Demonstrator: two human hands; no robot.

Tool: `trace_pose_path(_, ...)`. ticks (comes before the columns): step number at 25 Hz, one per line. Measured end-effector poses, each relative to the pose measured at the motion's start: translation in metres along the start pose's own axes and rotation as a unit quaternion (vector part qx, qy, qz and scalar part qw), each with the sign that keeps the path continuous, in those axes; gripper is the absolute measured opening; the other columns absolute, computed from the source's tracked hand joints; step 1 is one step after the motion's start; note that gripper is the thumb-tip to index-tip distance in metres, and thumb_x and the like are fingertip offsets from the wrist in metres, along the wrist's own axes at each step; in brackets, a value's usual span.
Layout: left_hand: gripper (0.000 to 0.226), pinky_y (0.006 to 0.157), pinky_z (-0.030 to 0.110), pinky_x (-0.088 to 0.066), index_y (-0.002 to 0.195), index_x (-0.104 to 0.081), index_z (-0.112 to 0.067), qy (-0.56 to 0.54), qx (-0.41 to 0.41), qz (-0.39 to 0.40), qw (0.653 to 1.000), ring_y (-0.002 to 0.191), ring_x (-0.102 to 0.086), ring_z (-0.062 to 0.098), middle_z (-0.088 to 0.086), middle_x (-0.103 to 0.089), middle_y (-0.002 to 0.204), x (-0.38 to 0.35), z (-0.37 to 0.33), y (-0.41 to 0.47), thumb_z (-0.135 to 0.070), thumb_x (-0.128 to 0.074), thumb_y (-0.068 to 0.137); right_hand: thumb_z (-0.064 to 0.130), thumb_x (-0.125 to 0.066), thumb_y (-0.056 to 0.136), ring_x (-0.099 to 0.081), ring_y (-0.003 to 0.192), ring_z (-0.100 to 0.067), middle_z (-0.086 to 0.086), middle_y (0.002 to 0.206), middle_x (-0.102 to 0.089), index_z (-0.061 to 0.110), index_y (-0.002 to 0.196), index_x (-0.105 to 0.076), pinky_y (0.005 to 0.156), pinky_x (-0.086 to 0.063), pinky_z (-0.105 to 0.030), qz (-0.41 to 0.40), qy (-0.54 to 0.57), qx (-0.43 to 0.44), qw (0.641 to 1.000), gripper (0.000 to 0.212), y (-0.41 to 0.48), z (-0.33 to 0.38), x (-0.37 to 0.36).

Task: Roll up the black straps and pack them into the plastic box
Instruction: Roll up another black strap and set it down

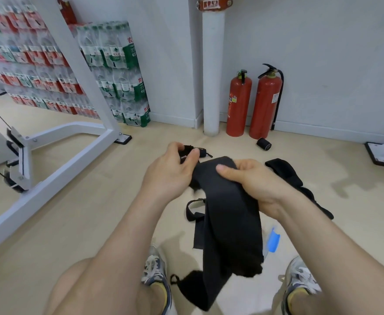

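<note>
I hold one long black strap (229,223) in front of me, above the floor. My left hand (172,171) pinches its labelled end between thumb and fingers. My right hand (252,180) grips the wide band a little further along, thumb on top. The rest of the band hangs down between my knees to the floor. A second black strap (286,171) lies unrolled on the floor to the right. A rolled black strap (263,143) lies near the fire extinguishers. The plastic box (273,239) shows only as a clear edge with a blue clip, behind the hanging band.
Two red fire extinguishers (252,103) stand against the wall beside a white pillar (212,71). A white gym machine frame (50,144) fills the left. Stacked packs of bottled water (116,71) lean on the back wall. My shoes (157,269) are at the bottom.
</note>
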State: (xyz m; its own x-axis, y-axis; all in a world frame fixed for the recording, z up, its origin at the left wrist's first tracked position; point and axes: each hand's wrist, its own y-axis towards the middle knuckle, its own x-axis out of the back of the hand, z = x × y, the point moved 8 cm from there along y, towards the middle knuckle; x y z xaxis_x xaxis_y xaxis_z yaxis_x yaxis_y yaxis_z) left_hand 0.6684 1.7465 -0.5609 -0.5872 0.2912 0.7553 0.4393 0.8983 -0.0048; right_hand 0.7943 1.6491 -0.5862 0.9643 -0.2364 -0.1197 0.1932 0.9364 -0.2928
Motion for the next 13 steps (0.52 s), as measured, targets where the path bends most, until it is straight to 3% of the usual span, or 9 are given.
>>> trace_pose_path(2, 0.047, 0.084, 0.036, -0.043, 0.104, -0.057, -0.019, -0.014, 0.014, -0.046, 0.999, 0.104, -0.060, 0.025, -0.004, -0.067, 0.101, 0.005, -0.003, -0.007, -0.061, -0.039, 0.096, 0.024, -0.052, 0.102, -0.072, 0.072, -0.010, 0.000, 0.084, -0.076, 0.014, 0.094, -0.070, 0.063, -0.055, -0.022, -0.077, -0.020, 0.031, 0.996, 0.022, 0.002, 0.004, 0.011)
trace_pose_path(4, 0.058, 0.086, 0.039, -0.050, 0.088, -0.064, -0.019, -0.132, 0.018, 0.038, 0.990, 0.086, -0.065, 0.021, -0.005, -0.068, 0.082, -0.013, -0.004, -0.008, -0.072, -0.039, 0.085, 0.028, -0.049, 0.104, -0.071, 0.081, -0.013, -0.001, 0.088, -0.074, 0.014, 0.096, -0.067, 0.072, -0.056, -0.028, -0.150, -0.072, 0.062, 0.984, 0.025, 0.006, 0.006, 0.017)
trace_pose_path(6, 0.058, 0.095, 0.042, -0.053, 0.100, -0.069, -0.025, -0.254, 0.020, 0.137, 0.957, 0.091, -0.069, 0.013, -0.008, -0.074, 0.092, -0.040, -0.013, -0.018, -0.073, -0.046, 0.078, 0.032, -0.046, 0.103, -0.069, 0.093, -0.019, -0.003, 0.097, -0.072, 0.014, 0.102, -0.065, 0.086, -0.055, -0.038, -0.208, -0.108, 0.104, 0.967, 0.026, 0.006, 0.009, 0.018)
trace_pose_path(7, 0.053, 0.098, 0.042, -0.052, 0.111, -0.066, -0.027, -0.290, 0.021, 0.145, 0.946, 0.100, -0.068, 0.011, -0.008, -0.073, 0.104, -0.049, -0.015, -0.022, -0.068, -0.051, 0.080, 0.035, -0.044, 0.103, -0.067, 0.096, -0.019, -0.002, 0.100, -0.070, 0.015, 0.104, -0.063, 0.089, -0.054, -0.041, -0.233, -0.112, 0.121, 0.958, 0.028, 0.005, 0.010, 0.018)
trace_pose_path(10, 0.021, 0.102, 0.042, -0.049, 0.117, -0.057, -0.029, -0.319, 0.006, 0.071, 0.945, 0.108, -0.064, 0.010, -0.008, -0.068, 0.113, -0.055, -0.022, -0.024, -0.037, -0.056, 0.098, 0.040, -0.038, 0.104, -0.059, 0.099, -0.015, 0.004, 0.100, -0.061, 0.014, 0.109, -0.053, 0.084, -0.049, -0.032, -0.293, -0.137, 0.139, 0.936, 0.030, -0.001, 0.013, 0.018)
trace_pose_path(13, 0.011, 0.097, 0.043, -0.053, 0.104, -0.059, -0.031, -0.357, 0.002, -0.030, 0.933, 0.101, -0.067, 0.012, -0.006, -0.070, 0.107, -0.039, -0.020, -0.022, -0.021, -0.057, 0.099, 0.041, -0.046, 0.101, -0.062, 0.105, -0.012, 0.005, 0.110, -0.065, 0.018, 0.120, -0.052, 0.090, -0.050, -0.032, -0.183, -0.097, 0.127, 0.970, 0.030, 0.008, 0.009, 0.006)
